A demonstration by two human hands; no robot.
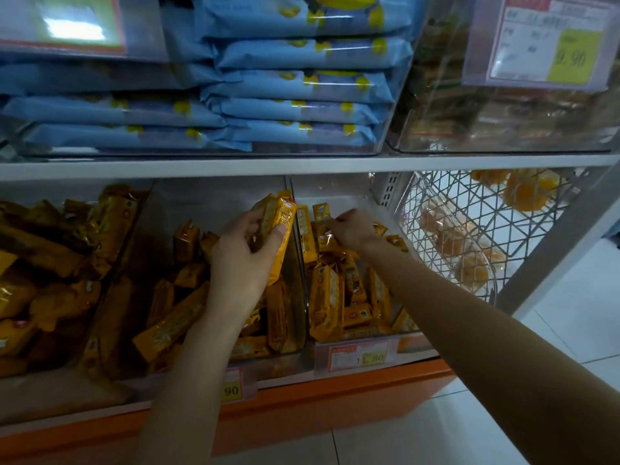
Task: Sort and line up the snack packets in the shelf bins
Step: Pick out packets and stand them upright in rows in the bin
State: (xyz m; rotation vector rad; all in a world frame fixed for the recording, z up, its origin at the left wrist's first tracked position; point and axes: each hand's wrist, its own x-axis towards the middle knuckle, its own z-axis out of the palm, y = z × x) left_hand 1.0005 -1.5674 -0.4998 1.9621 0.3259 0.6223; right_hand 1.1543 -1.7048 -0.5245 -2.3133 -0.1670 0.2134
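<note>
A white tiled floor [570,330] runs along the right of a shop shelf unit with an orange base panel [335,404] and a pale grey shelf board [235,167].

On the upper level stand 2 clear plastic bins. The wide one [302,152] holds flat blue packets with yellow print [302,85], stacked in level piles. The one to its right [503,147] holds brownish snacks in clear wrap [503,115], behind a price card with a yellow patch [543,45].

Below the board sit 3 clear bins side by side, all holding orange-yellow snack packets. In the left bin [50,391] and the middle bin [285,360] the packets lie jumbled. In the right bin [335,186] most packets [327,297] stand on end in rows. Further right is a white wire basket [469,209] with orange-filled clear packs.

The left hand [248,250] clasps an orange-yellow packet [280,226] upright above the middle bin, close to the wall it shares with the right bin. The right hand [352,228] reaches into the back of the right bin, fingers curled among the upright packets; whether it pinches one cannot be told.
</note>
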